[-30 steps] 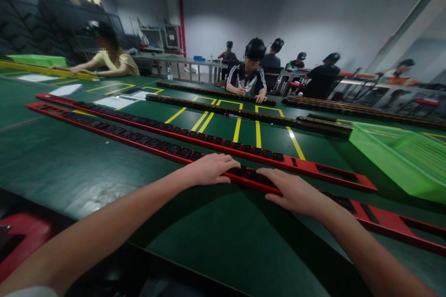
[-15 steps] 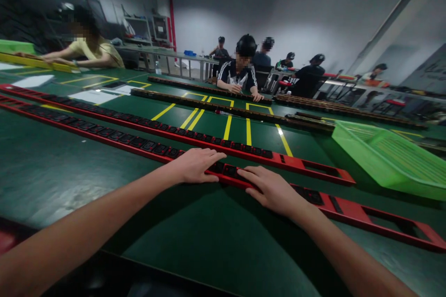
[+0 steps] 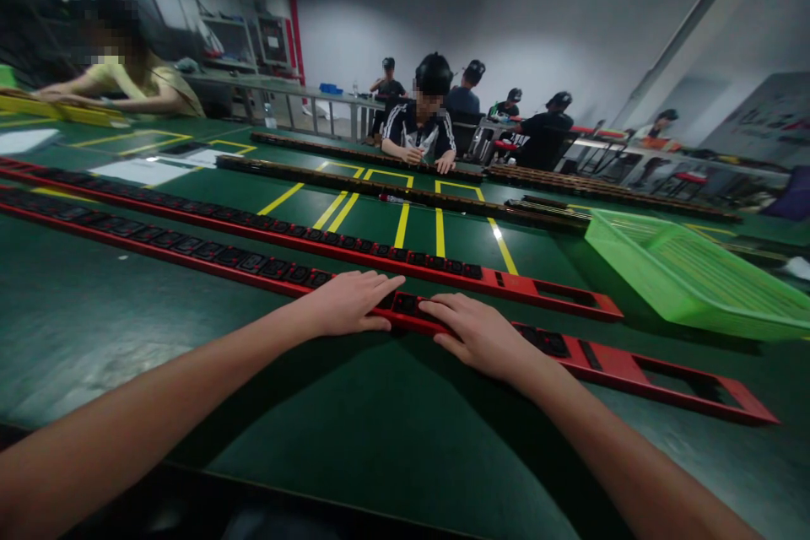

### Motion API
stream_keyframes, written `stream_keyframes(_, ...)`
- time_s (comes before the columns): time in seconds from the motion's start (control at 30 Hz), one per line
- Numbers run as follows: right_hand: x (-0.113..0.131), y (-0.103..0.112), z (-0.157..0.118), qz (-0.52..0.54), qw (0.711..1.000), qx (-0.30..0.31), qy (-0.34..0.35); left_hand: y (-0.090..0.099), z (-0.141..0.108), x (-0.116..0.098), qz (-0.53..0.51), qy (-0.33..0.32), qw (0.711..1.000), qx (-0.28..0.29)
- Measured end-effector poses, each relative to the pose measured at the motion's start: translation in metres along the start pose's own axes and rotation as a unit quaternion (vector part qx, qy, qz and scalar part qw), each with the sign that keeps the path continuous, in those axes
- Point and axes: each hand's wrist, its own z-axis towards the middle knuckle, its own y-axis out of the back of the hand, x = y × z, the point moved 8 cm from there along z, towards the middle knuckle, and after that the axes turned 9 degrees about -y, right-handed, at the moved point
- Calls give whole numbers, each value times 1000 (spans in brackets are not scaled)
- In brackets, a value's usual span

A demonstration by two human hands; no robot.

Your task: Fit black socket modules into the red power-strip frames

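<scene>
Fingers [image 3: 389, 285] of left hand [image 3: 345, 301] and right hand [image 3: 481, 331] are clasped over nearer red strip [image 3: 410, 321], frame centre; pressure best spread evenly.

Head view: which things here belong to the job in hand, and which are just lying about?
In the job:
left hand and right hand, both at the near red strip
black inserts along that strip

Seemingly just lying about, untouched by these hands:
far red strip
green basket
white papers

Both arms [image 3: 164, 392] stretch forward; the fingers [image 3: 377, 280] angle inward.
</scene>
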Motion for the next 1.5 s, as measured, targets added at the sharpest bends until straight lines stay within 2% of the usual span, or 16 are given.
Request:
stream_keyframes(0.37,-9,2,-2,49,998,37,12,4,0,-1,-4,12,1000,5)
stream_keyframes(0.63,-23,7,-1,30,997,55,-53,4,2,-1,-9,21,1000,-3)
stream_keyframes(1.07,-15,3,-4,15,1000,12,13,7,1,-3,9,18,1000,6)
stream_keyframes(1.23,0,0,0,10,999,-8,34,14,5,-17,6,-19,1000,-8)
stream_keyframes(1.33,8,-1,3,13,999,-6,30,12,9,-29,-2,-45,999,6)
stream_keyframes(1.5,5,3,0,34,999,5,41,8,11,-27,4,-37,999,23)
